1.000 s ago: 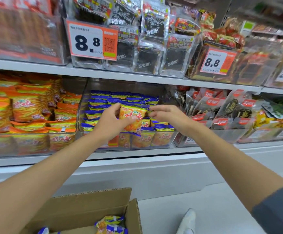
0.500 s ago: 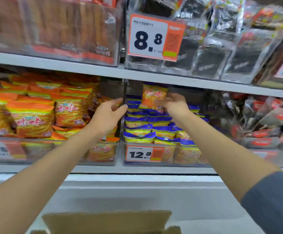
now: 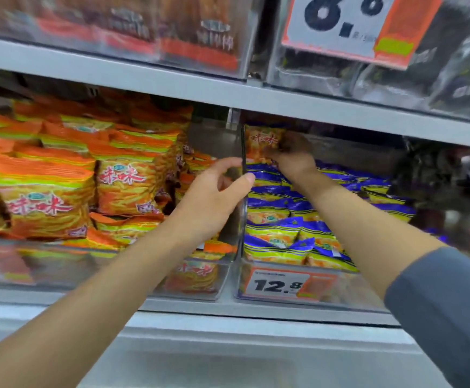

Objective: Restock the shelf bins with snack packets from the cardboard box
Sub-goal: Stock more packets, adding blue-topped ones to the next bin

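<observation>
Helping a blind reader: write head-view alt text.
A right hand holds an orange foil snack packet at the back of a clear plastic shelf bin of blue-and-yellow packets; the left hand is by the bin's side wall.
</observation>
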Tool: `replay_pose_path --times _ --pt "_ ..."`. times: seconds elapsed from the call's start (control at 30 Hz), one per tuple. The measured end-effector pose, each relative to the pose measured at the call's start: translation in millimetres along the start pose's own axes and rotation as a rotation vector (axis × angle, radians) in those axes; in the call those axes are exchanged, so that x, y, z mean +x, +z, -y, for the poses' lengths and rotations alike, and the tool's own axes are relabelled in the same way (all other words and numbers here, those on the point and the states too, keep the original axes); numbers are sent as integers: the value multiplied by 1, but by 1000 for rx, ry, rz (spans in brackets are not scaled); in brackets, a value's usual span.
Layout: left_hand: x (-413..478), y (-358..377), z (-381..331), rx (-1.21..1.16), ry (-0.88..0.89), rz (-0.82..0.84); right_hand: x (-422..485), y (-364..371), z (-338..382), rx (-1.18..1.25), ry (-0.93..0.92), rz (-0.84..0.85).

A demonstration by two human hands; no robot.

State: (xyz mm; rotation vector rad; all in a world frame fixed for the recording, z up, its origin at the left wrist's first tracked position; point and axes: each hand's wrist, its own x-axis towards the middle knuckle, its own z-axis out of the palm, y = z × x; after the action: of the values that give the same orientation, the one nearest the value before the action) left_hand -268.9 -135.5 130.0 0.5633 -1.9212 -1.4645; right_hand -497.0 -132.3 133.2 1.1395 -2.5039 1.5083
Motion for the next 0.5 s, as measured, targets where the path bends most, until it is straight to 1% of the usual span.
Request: replay_pose_path --times 0.07,0.1,0.17,0.23,0.33,0.4,0.5 --pt "-1 0 -1 0 -6 3 -1 0 1 11 -9 -57" --pt "-2 -1 -2 -5 -7 6 -1 -1 0 18 1 -49" --pt "-3 -1 -4 1 -11 8 -1 -2 0 58 16 24" --pt "-4 -1 -6 9 -14 11 0 -5 3 30 10 97" --pt "-5 -1 -6 19 -13 12 0 -7 5 6 5 137" --pt "-5 -1 -7 17 -11 11 -2 -8 6 -8 17 124" --pt "-6 -1 -7 8 -5 15 -4 -9 5 121 64 25"
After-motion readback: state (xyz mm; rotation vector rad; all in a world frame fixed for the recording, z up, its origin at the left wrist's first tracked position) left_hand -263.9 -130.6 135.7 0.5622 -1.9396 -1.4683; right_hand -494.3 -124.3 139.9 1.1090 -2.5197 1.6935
